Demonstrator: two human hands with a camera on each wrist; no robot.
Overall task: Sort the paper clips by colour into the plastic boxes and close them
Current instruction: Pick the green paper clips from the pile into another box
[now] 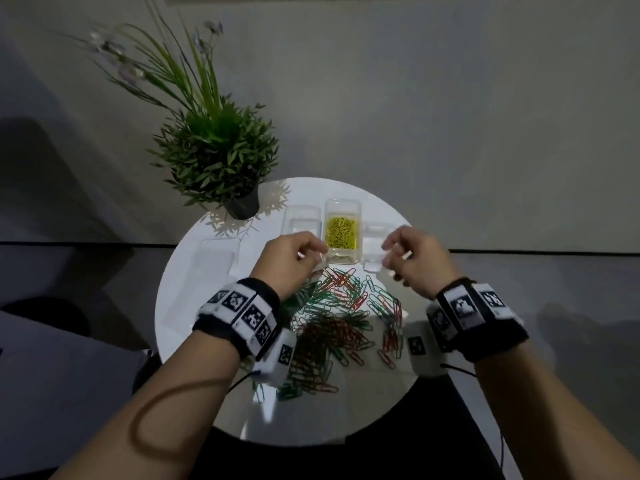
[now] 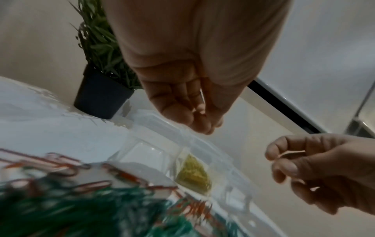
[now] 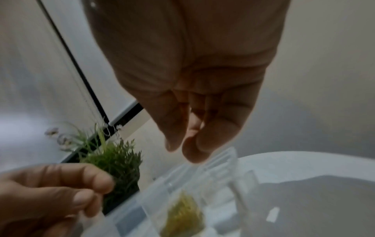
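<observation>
Black wristbands (image 1: 239,317) bearing square-patterned white tags

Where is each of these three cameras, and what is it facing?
Head: worn on the head, looking down at the round table; both forearms, left hand and right hand show.
Left wrist: looks along the left palm toward the plant pot; the right hand enters at right.
Right wrist: looks along the right palm; the left hand enters at lower left.
All three share the box of yellow clips.
</observation>
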